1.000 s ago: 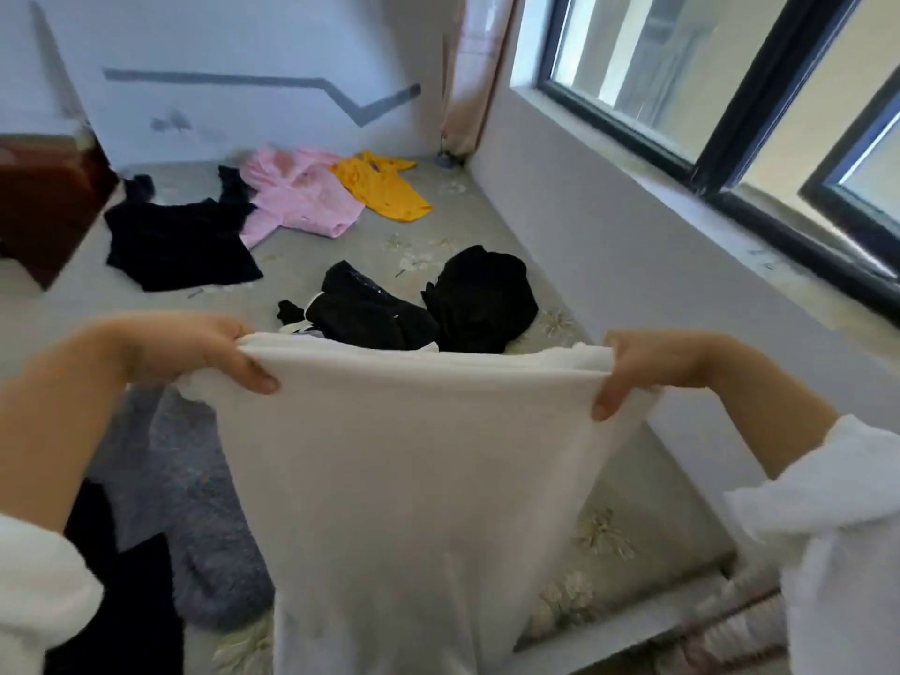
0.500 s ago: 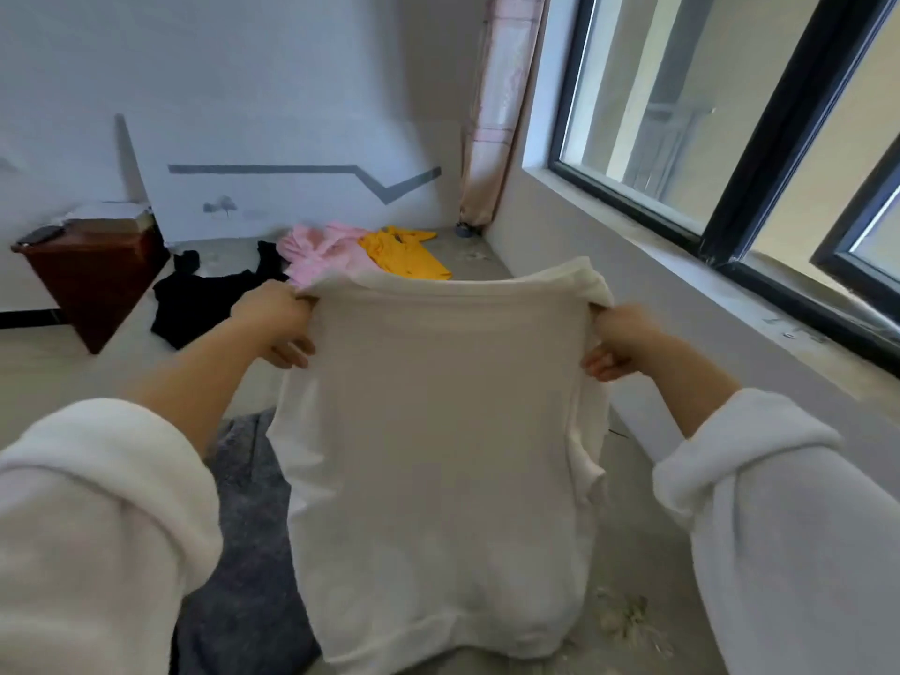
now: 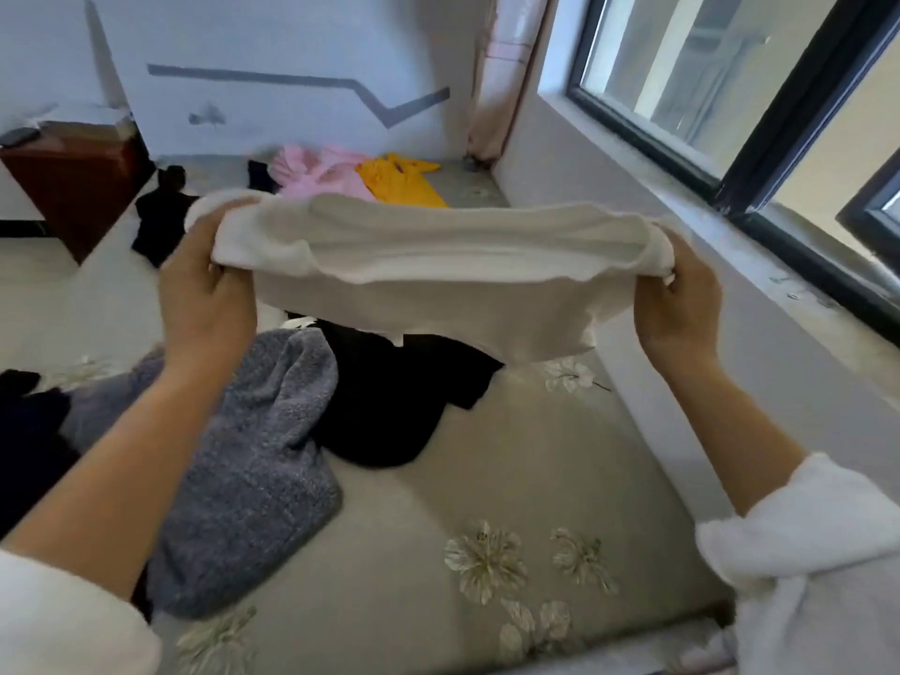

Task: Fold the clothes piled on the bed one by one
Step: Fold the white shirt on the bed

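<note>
- Bed (image 3: 511, 484): floral mattress beside the window (image 3: 672, 65). A grey fleece (image 3: 253, 455), black garment (image 3: 399, 406), pink garment (image 3: 316, 180) and yellow garment (image 3: 402, 187) lie loose on it.
- White garment (image 3: 438, 270): held above the black garment, now stretched near-horizontal; half a second ago it hung full length.
- Left hand (image 3: 204, 294), right hand (image 3: 682, 304): fingers curled, each gripping one bunched end.

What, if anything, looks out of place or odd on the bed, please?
Nothing looks damaged or spilled. Unfolded clothes lie scattered on the bed: a grey fleece and a black garment crumpled, a pink garment and a yellow garment at the far end.
</note>
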Tool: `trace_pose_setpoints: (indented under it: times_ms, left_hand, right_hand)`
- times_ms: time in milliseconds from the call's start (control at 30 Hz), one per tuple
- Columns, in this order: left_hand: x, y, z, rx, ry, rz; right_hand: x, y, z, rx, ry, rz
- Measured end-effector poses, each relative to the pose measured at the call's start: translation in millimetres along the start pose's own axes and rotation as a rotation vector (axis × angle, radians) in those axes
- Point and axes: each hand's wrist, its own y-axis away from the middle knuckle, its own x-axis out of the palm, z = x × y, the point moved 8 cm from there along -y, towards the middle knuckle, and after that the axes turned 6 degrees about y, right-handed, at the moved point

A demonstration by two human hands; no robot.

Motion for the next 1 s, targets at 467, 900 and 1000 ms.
trace_pose_setpoints:
  times_ms: [467, 900, 1000]
  left_hand:
    - [-17, 362, 200, -0.916, -0.674, 0.54]
    - [19, 469, 264, -1.075, -0.821, 0.851]
    - [59, 478, 267, -0.964, -0.744, 1.013]
  right_hand:
    - [108, 296, -228, 0.375, 0.369, 1.2]
    - [158, 436, -266, 0.591, 0.442, 1.552]
    - [181, 456, -256, 0.638, 0.324, 1.603]
